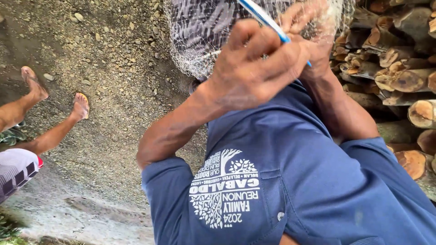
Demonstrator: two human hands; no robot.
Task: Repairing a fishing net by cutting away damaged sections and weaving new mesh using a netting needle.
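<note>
My left hand (254,68) is raised in front of my blue shirt (295,181), fingers curled. A thin blue netting tool (268,22) runs slantwise across its knuckles and seems to be gripped there. Just right of it, my right hand (313,41) pinches the fine white mesh of a net (200,31). The net hangs bunched at the top of the view, over a striped dark cloth. The two hands touch each other. The fingertips of my right hand are partly hidden by the mesh.
A stack of cut logs (399,77) fills the right side, close to my right arm. Gravel ground (113,68) spreads to the left. Another person's bare legs in sandals (50,109) reach in from the left edge.
</note>
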